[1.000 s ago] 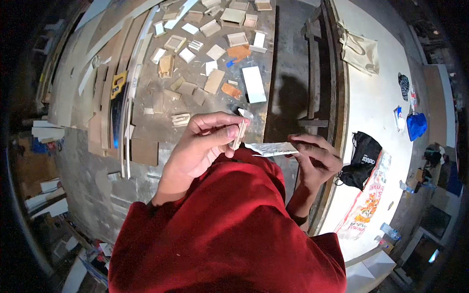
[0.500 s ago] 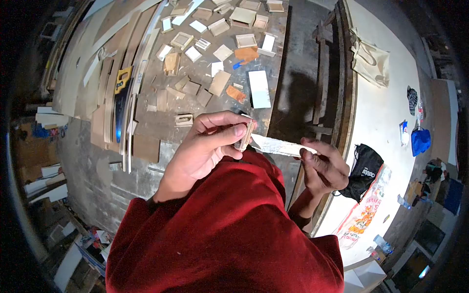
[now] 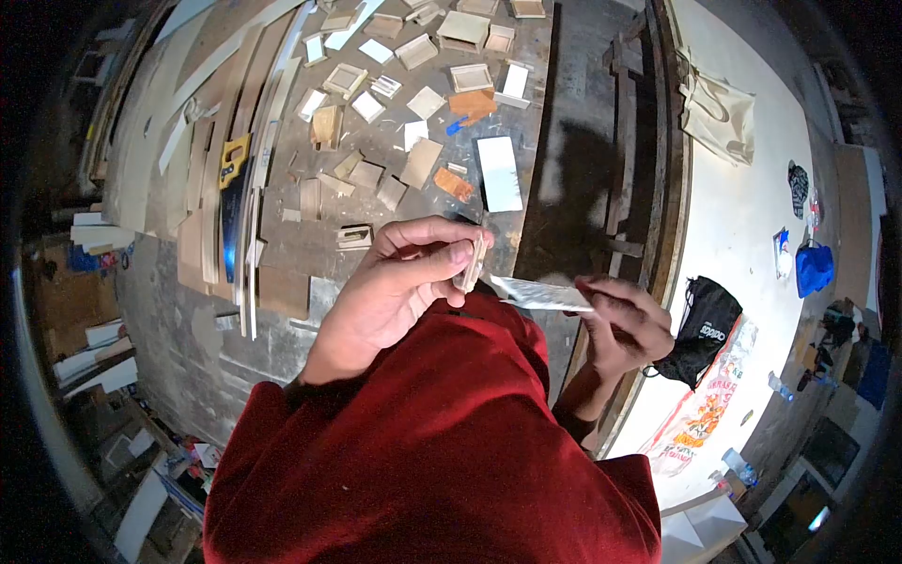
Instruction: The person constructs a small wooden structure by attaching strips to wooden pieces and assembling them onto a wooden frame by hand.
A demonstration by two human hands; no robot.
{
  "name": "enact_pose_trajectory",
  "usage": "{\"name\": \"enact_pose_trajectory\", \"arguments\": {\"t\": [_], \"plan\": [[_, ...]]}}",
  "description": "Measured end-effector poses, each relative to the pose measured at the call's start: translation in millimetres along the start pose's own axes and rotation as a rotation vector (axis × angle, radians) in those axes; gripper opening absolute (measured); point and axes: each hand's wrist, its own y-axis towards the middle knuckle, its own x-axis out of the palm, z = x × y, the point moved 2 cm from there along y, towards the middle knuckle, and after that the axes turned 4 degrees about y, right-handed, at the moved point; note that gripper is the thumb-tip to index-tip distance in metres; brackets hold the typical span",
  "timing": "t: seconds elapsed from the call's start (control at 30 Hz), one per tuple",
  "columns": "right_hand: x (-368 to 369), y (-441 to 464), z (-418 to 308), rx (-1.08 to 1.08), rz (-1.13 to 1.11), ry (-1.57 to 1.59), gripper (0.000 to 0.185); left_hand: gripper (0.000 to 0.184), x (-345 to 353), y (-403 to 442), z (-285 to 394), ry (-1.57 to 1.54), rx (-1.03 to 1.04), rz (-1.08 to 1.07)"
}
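Note:
My left hand point(image 3: 399, 273) is closed, pinching a small light wooden piece point(image 3: 474, 263) between thumb and fingers, held up in front of my red shirt. Its full shape is partly hidden by the fingers. A flat whitish strip point(image 3: 545, 294) is gripped at one end by my right hand point(image 3: 628, 324), closed around it. The strip's other end points at the wooden piece; whether the two touch I cannot tell. What the strip is made of is unclear.
Several small wooden boxes and offcuts point(image 3: 418, 52) lie on the dark work surface ahead. A yellow-handled saw point(image 3: 232, 188) rests beside long strips at left. On the pale table at right are a cloth bag point(image 3: 719, 122) and a black drawstring bag point(image 3: 700, 329).
My right hand has tilted the strip, its near end slightly lower, and the strip looks greyer. My left hand keeps the wooden piece in nearly the same place, turned slightly.

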Motion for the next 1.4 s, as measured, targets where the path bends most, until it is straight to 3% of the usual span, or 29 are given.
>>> {"name": "enact_pose_trajectory", "arguments": {"t": [0.07, 0.13, 0.27, 0.4, 0.6, 0.9, 1.4], "plan": [[-2.1, -5.4, 5.1, 0.115, 0.074, -0.009, 0.019, 0.02, -4.2, 0.9, -1.2, 0.032, 0.0, -0.026], [1.6, -5.5, 8.4, 0.377, 0.138, 0.208, 0.02, 0.019, -6.2, 0.0, -1.6, 0.054, 0.006, 0.004], [13.2, -3.6, 9.4, 0.521, 0.16, 0.362, 0.014, 0.02, -1.1, -4.8, 0.9, 0.148, 0.042, 0.045], [24.3, 4.7, -2.4, 0.589, 0.102, 0.53, 0.012, 0.019, -2.3, -8.5, -1.6, 0.157, 0.082, 0.027], [29.0, 2.4, -3.4, 0.605, 0.015, 0.48, 0.014, 0.018, 0.4, -13.8, -6.5, 0.158, 0.084, 0.039], [22.4, -6.0, -5.1, 0.679, 0.038, 0.7, 0.012, 0.018, 0.6, -18.5, -8.9, 0.26, 0.158, 0.016], [31.7, -14.7, -13.0, 0.847, 0.048, 0.721, 0.013, 0.013, 0.0, -22.4, -11.6, 0.243, 0.198, 0.019]]}}
